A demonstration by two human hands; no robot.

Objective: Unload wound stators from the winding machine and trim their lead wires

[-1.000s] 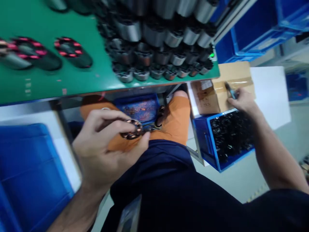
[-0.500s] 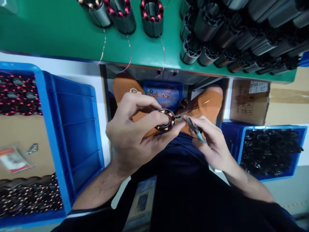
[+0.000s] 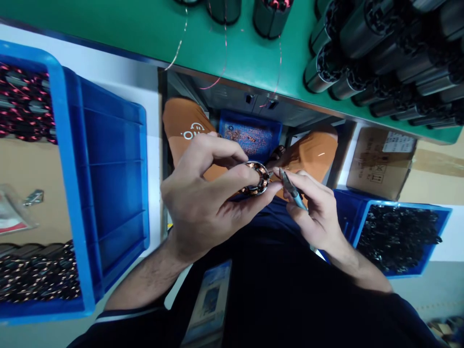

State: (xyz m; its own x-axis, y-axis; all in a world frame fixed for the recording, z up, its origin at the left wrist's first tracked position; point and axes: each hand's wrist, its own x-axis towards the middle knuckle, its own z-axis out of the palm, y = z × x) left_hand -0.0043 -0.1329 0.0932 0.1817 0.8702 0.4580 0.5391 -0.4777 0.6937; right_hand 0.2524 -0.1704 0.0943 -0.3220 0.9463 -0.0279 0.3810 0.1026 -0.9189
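My left hand (image 3: 203,198) is closed around a motor stator (image 3: 264,180), a round core with copper windings. Its thumb and fingers press on the ring, and part of the core is hidden behind them. In my right hand (image 3: 319,212) is a pair of small tweezers or cutters (image 3: 290,188) with a light blue handle. Their dark tip points up and left, just right of the stator. The fingertips of both hands almost meet there. Whether the tip touches a wire cannot be made out.
Wound stators (image 3: 271,19) with trailing wires stand on the green table (image 3: 119,34), and several dark cores (image 3: 322,70) at its right. A blue bin (image 3: 112,179) is left. Below the table lies a blue tray (image 3: 232,121) of wire scraps. Right are a carton (image 3: 377,169) and a bin of black parts (image 3: 398,237).
The view has shifted, so the table and its stators sit higher and further right. The wire end visible at the stator is now less distinct. Both hands keep their holds.
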